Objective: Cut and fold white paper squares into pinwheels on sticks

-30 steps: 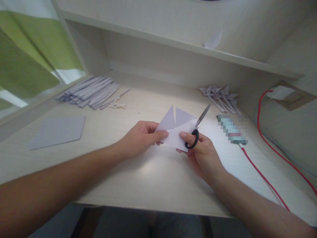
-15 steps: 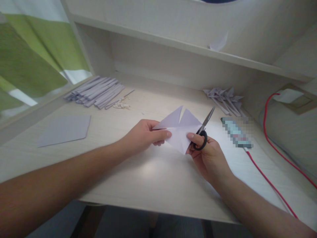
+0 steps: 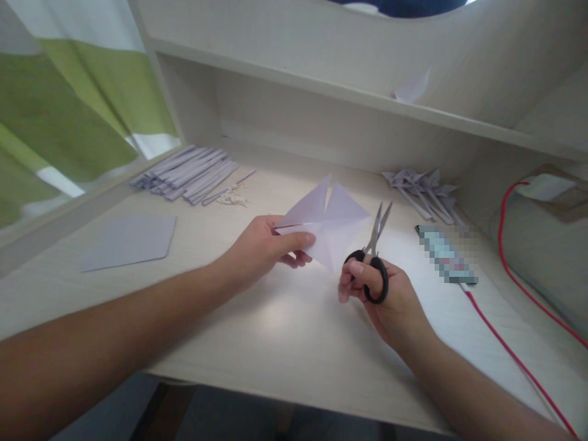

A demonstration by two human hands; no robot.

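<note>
Holding a pale lilac paper square (image 3: 328,223) by its left corner, the left hand (image 3: 266,248) pinches it just above the middle of the desk (image 3: 285,318); there's a slit cut down from its top edge. The right hand (image 3: 386,294) is off the paper, just right of it, fingers through the black handles of the scissors (image 3: 373,260), blades slightly parted and pointing up. Folded paper strips (image 3: 193,174) sit at the back left corner, a flat sheet (image 3: 131,242) by the left edge, paper pinwheels (image 3: 425,187) back right.
</note>
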